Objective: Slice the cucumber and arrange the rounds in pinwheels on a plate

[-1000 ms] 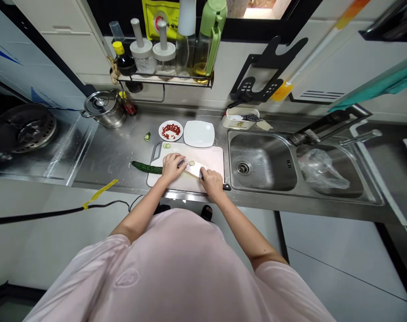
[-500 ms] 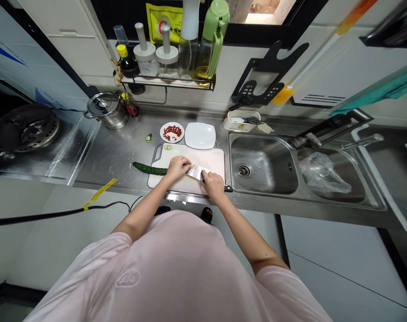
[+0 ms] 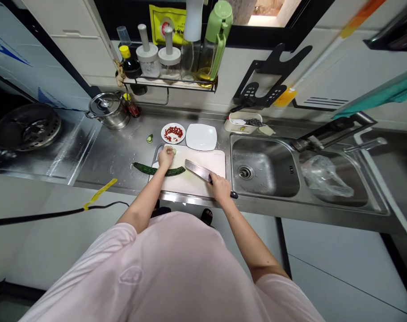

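A white cutting board (image 3: 208,156) lies on the steel counter. On it rests a long green cucumber (image 3: 175,171), its cut end pointing right and its other end past the board's left edge. My left hand (image 3: 165,157) reaches over the board's upper left with fingers pinched at a pale cucumber slice (image 3: 174,151). My left forearm crosses above the cucumber. My right hand (image 3: 220,187) grips the handle of a kitchen knife (image 3: 198,169). Its broad blade is tilted over the board, apart from the cucumber.
Behind the board stand a plate of chopped red pieces (image 3: 168,126) and a white square plate (image 3: 201,137). A cucumber end piece (image 3: 150,138) lies to their left. The sink (image 3: 263,179) is on the right, a steel pot (image 3: 109,112) at the back left.
My left hand has moved left and away from me, off the cucumber to the slices at the board's upper left. The knife has come away from the cucumber's cut end, moving slightly right.
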`<control>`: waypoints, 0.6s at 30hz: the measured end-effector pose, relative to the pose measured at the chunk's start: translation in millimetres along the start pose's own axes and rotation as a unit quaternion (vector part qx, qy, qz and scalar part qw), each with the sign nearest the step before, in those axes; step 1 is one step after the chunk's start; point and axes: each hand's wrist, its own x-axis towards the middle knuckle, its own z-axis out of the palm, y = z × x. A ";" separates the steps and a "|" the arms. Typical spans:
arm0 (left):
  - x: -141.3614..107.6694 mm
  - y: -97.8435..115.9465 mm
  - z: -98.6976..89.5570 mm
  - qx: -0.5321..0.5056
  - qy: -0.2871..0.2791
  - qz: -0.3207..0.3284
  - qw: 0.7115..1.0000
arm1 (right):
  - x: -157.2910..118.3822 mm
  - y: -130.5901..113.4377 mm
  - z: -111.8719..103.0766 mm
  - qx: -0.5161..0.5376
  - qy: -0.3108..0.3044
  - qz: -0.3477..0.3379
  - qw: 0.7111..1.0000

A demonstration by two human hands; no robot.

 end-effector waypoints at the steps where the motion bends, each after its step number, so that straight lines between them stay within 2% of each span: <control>1: 2.6 0.7 -0.2 0.018 0.006 -0.001 1.000 | 0.0 0.0 0.2 0.003 -0.002 0.004 1.000; 11: 17.5 8.6 1.7 0.135 -0.017 -0.006 0.991 | -0.1 -3.2 -4.6 0.021 -0.008 0.021 1.000; 18: 17.0 11.4 1.7 0.178 -0.017 0.026 0.984 | 1.0 -3.0 -4.0 0.024 -0.009 0.019 0.999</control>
